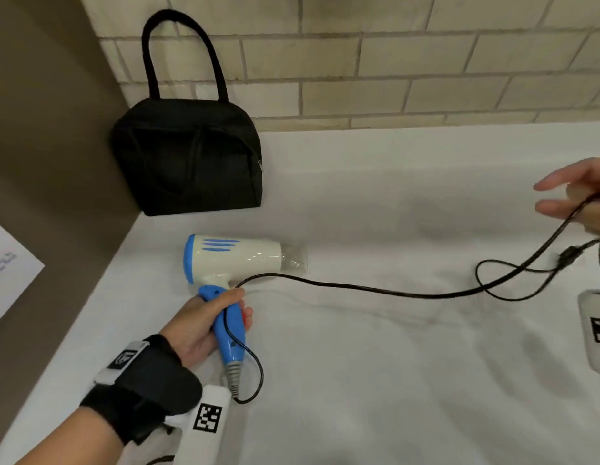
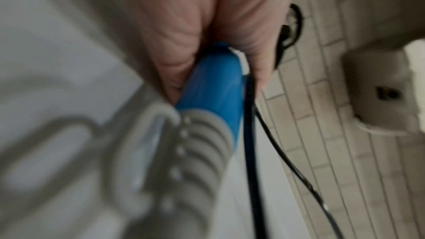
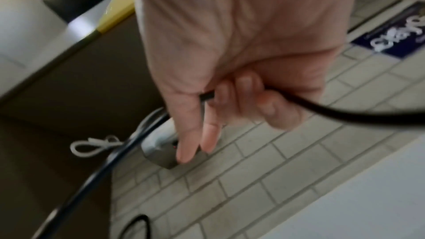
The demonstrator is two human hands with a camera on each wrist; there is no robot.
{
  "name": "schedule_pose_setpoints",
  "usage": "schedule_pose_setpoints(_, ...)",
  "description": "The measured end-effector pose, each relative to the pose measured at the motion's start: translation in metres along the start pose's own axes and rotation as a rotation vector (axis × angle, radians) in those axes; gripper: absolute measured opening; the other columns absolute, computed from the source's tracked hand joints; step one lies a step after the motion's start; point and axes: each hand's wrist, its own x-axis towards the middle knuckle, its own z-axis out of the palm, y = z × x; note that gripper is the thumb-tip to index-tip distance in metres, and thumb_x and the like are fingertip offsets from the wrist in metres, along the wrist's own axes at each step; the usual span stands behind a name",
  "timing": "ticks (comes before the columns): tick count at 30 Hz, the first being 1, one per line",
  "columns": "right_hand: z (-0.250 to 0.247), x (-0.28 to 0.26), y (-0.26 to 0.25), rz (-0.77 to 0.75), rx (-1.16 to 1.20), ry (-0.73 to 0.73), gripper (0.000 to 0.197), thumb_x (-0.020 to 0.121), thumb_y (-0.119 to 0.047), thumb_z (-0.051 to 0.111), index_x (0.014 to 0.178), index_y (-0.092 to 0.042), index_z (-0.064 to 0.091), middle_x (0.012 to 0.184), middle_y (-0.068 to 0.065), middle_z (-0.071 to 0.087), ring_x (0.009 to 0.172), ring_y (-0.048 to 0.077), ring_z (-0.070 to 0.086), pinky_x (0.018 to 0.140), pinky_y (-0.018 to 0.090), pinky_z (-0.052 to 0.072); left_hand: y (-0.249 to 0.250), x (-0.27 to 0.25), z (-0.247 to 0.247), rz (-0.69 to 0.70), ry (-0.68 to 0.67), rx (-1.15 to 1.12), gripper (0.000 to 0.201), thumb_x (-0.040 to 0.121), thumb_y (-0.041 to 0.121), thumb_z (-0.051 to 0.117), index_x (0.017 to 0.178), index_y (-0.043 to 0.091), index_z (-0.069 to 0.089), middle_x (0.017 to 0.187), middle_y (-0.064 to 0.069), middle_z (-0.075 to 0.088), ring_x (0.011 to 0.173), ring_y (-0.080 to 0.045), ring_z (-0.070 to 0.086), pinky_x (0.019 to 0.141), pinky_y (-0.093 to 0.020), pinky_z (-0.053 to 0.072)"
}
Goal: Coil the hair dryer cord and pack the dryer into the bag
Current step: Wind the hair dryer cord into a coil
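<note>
White cloth covers the desk (image 1: 392, 380) where my left hand (image 1: 204, 327) wraps the hair dryer (image 1: 231, 260) by its blue handle, pinning it flat so the black cord (image 1: 359, 287) can be drawn. My right hand (image 1: 580, 199), well apart, pinches that cord, lifting slack to start 1 loop. Behind the dryer stands the black bag (image 1: 188, 156); I cannot tell whether it is unzipped.

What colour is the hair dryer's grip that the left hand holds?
Blue; the grip under the left hand shows best in the head view.
</note>
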Motion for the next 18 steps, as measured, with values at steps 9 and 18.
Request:
schedule_pose_setpoints(9, 0.055, -0.016, -0.093, -0.261, 0.282, -0.317, 0.04, 0.051, -0.031, 0.056, 0.089, -0.035, 0.068, 0.069, 0.0, 0.04, 0.058, 0.011, 0.036, 0.069, 0.026, 0.04, 0.007, -0.001, -0.007, 0.09, 0.139, 0.536, 0.048, 0.074, 0.032, 0.068, 0.106, -0.001, 0.053, 0.101, -0.024, 0.067, 0.092, -0.035, 0.065, 0.091, -0.049, 0.05)
schedule_pose_setpoints(18, 0.123, -0.014, -0.139, -0.437, -0.083, -0.269, 0.021, 0.091, -0.02, 0.046, 0.106, -0.02, 0.061, 0.076, -0.028, 0.061, 0.074, -0.006, 0.052, 0.068, 0.0, 0.035, 0.054, -0.073, 0.022, 0.534, 0.244, 1.09, 0.038, 0.074, 0.052, 0.054, 0.101, 0.027, 0.065, 0.105, 0.008, 0.062, 0.09, -0.009, 0.055, 0.077, -0.021, 0.04)
